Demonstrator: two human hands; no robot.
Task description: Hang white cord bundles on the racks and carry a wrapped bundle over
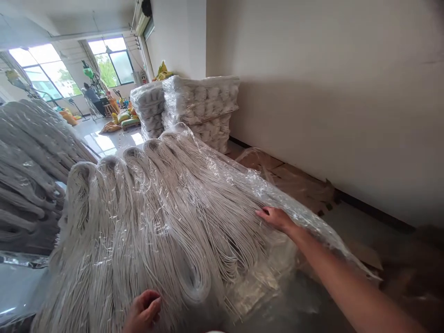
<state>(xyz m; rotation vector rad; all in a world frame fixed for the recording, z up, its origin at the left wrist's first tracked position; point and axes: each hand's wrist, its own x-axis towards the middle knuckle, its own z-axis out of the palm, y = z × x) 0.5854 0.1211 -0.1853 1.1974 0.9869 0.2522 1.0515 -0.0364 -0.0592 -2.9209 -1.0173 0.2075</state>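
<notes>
Long bundles of thin pale grey cables [194, 203] lie side by side in a wide pile, looped at their far ends. Clear plastic film [294, 208] covers much of the pile, with glints across it and folds along the right edge. At the bottom, my left hand [143, 311] is closed with curled fingers over the near part of the cables; what it pinches is hidden. My right hand [275, 218] reaches over the pile's right side, fingers bent together at the film beside the cables. Its exact hold is hard to see.
Another film-covered cable pile [31, 162] stands at left. Wrapped white stacks [201, 106] rise beyond, against the wall [329, 101]. Flattened cardboard [291, 180] lies on the floor at right. Farther back are sacks [126, 118], machines, and a seated person [92, 95] near the windows.
</notes>
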